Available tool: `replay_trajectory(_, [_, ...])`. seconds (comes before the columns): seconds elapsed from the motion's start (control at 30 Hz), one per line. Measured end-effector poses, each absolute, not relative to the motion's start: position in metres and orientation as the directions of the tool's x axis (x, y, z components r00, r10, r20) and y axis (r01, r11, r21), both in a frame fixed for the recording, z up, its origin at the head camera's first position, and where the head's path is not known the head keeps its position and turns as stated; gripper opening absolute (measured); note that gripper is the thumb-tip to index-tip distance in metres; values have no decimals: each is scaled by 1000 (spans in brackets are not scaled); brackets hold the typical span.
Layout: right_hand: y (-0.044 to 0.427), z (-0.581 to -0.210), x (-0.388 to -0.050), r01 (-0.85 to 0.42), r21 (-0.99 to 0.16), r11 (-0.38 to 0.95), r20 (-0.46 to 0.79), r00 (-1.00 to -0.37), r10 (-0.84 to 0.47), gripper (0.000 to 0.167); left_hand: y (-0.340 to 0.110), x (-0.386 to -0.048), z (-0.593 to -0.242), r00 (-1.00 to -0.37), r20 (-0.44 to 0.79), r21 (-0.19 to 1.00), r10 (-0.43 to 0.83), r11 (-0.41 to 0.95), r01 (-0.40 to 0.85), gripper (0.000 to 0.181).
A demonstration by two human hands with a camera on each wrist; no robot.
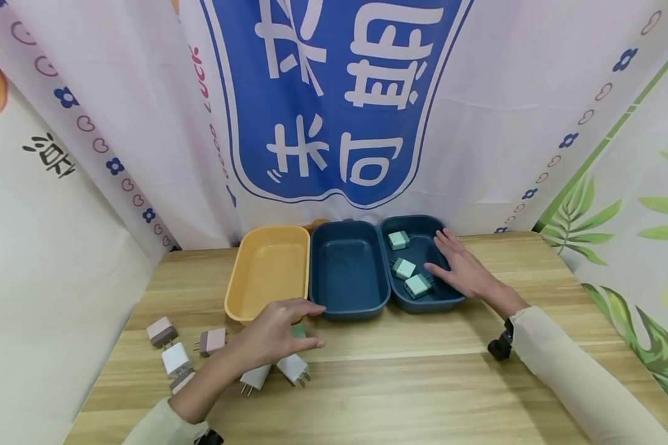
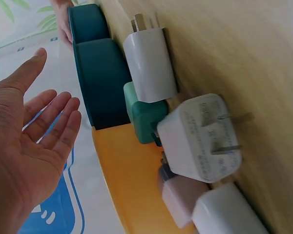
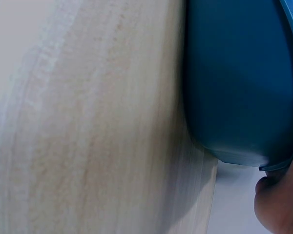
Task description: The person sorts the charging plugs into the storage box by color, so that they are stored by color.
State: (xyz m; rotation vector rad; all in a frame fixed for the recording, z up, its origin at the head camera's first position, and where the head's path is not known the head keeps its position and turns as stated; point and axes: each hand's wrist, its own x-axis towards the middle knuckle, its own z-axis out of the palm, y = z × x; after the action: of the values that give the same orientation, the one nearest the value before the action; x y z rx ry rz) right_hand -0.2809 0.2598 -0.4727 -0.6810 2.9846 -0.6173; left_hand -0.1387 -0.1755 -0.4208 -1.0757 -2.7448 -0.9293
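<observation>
Head view | left hand, loosely spread, empty, mostly hides green plug on desk | white plug beside it lies slantwise, prongs nearward | right hand, fingers extended, over rightmost tray's rim

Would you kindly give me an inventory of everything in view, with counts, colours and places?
Table: one, wood-toned, beneath the trays
Yellow tray: one, yellow, left of the row
Blue trays: two, dark blue, middle and right
Green plugs: four, green, three in the right tray, one on the table by the left hand
White plugs: at least three, white, table's left side
Pink plugs: at least three, pink and brownish, table's left side
Curtain: one, white with blue panel, behind the trays
Leaf-printed cloth: one, white and green, far right
Sleeves: two, cream, forearms
Left hand: one, bare, near the yellow tray
Right hand: one, bare, at the right tray
</observation>
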Motion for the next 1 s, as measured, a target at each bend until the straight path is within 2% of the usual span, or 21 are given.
replay_trajectory(0.43, [260, -473, -282, -415, -392, 821, 73, -904, -422, 87, -191, -128, -433, -813, 170, 559, 557, 625, 545, 53])
replay_trajectory(0.73, [261, -474, -281, -417, -394, 819, 78, -903, -422, 87, -198, -121, -440, -833, 104, 512, 543, 689, 513, 57])
replay_trajectory(1.0, [261, -473, -281, -408, -399, 821, 68, -906, -417, 87, -201, -118, -443, -844, 111, 496, 525, 707, 505, 57])
